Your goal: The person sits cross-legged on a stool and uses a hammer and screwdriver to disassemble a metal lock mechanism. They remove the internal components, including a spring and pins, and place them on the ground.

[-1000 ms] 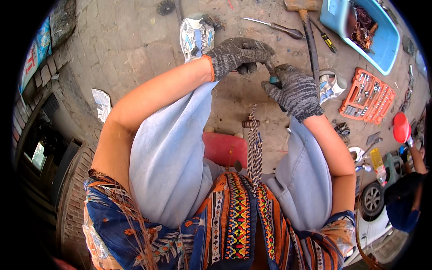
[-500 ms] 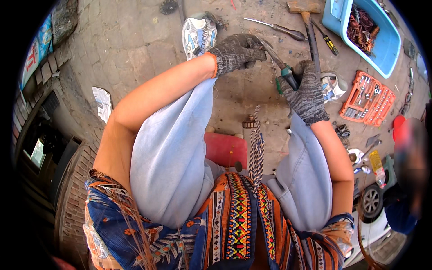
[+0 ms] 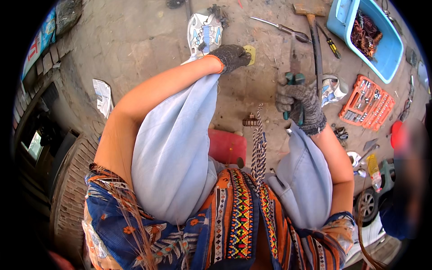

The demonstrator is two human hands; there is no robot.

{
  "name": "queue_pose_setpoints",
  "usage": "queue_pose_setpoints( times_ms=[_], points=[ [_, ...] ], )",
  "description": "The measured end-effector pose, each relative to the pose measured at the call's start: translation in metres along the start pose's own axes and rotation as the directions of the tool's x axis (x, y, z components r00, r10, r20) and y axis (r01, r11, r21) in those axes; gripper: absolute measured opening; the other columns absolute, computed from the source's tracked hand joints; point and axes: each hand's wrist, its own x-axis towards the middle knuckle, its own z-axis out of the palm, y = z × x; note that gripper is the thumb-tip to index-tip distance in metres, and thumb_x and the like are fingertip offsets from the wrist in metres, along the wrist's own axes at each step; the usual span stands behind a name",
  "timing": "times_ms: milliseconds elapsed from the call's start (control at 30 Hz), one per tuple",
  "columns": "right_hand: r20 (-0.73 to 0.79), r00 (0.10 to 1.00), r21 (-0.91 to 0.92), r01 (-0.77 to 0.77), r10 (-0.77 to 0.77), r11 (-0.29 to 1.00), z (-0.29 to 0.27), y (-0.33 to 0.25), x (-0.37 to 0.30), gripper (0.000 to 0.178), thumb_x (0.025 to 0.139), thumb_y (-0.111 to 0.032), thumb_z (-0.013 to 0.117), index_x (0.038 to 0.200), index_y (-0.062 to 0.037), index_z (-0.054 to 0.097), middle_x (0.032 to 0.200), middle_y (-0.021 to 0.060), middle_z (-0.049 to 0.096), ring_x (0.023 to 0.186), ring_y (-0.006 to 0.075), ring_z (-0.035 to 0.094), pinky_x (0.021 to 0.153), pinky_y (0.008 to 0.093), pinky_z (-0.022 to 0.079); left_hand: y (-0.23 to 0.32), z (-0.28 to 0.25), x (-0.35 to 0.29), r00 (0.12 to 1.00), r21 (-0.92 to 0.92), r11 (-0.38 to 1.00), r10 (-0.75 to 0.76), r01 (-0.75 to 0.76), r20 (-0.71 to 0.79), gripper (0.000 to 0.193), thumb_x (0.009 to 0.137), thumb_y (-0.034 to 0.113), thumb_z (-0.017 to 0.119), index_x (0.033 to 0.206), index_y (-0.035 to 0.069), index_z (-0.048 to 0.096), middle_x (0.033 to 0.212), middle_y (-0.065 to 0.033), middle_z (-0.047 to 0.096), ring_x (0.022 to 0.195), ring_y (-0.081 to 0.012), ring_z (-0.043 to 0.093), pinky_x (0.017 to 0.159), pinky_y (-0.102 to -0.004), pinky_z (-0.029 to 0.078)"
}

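My left hand (image 3: 233, 58), in a dark grey knit glove with an orange cuff, is closed at the edge of a small flat yellow plate (image 3: 252, 55). Only part of that plate shows beyond the fingers. On the right, my right hand (image 3: 299, 101), gloved in mottled grey, wraps round green-handled snips (image 3: 294, 79). Their metal end points away from me and is smeared by motion, so its opening cannot be made out. Between my knees, lower down, a small brown slotted metal part (image 3: 250, 120) lies on the ground.
A hammer (image 3: 311, 31), a screwdriver (image 3: 292, 32) and a yellow-black screwdriver (image 3: 332, 46) lie beyond my right hand. Farther right are a blue tub (image 3: 344, 18) of wire scraps and an orange socket set (image 3: 366, 103). A red stool (image 3: 228, 146) shows between my legs.
My left hand has drawn back from the snips, exposing the yellow plate. My right hand has moved slightly nearer me, turning the snips so their metal end points away from me.
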Motion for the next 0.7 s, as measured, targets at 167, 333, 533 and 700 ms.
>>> queue_pose_setpoints(
  times_ms=[167, 333, 533, 700],
  points=[
    [-0.065, 0.956, 0.128, 0.293, -0.287, 0.947, -0.005, -0.04, -0.02, 0.022, 0.08, -0.002, 0.056, 0.101, -0.0044, 0.05, 0.071, -0.0004, 0.043, 0.058, 0.0095, 0.04, 0.052, 0.0247, 0.037, -0.009, 0.002, -0.006, 1.0, -0.133, 0.991, -0.01, 0.012, 0.018, 0.049, 0.085, 0.048, 0.054, 0.103, 0.004, 0.061, 0.09, -0.0129, 0.066, 0.085, -0.0236, 0.062, 0.076, -0.0342, 0.046],
    [-0.149, 0.987, -0.072, 0.045, -0.055, 0.996, -0.032, -0.011, -0.012, 0.019, 0.081, 0.0, 0.056, 0.098, -0.0044, 0.049, 0.071, 0.0023, 0.048, 0.058, 0.0132, 0.045, 0.053, 0.0264, 0.04, 0.011, 0.002, -0.008, 0.981, -0.239, 0.952, 0.175, -0.19, -0.084, 0.041, 0.085, 0.043, 0.058, 0.108, 0.009, 0.062, 0.092, -0.0098, 0.066, 0.079, -0.0187, 0.061, 0.074, -0.0304, 0.046],
    [-0.114, 0.986, -0.25, -0.147, 0.122, 0.957, -0.034, 0.003, 0.005, 0.021, 0.081, -0.006, 0.059, 0.1, -0.003, 0.05, 0.072, 0.0013, 0.048, 0.06, 0.0122, 0.047, 0.055, 0.0261, 0.042, 0.032, -0.02, -0.016, 0.992, -0.617, 0.787, 0.101, -0.033, 0.076, 0.029, 0.085, 0.031, 0.062, 0.106, 0.012, 0.063, 0.083, 0.0007, 0.061, 0.06, -0.006, 0.048, 0.053, -0.0226, 0.041],
    [-0.047, 0.988, -0.401, -0.152, 0.146, 0.904, -0.037, 0.002, 0.002, 0.037, 0.081, -0.008, 0.057, 0.116, -0.0001, 0.048, 0.096, 0.009, 0.06, 0.081, 0.0181, 0.058, 0.074, 0.03, 0.049, 0.047, -0.025, -0.019, 0.999, -0.674, 0.738, 0.052, -0.028, 0.015, 0.026, 0.083, 0.029, 0.065, 0.102, 0.012, 0.065, 0.076, 0.002, 0.059, 0.054, -0.0044, 0.045, 0.047, -0.0219, 0.037]
  ],
)
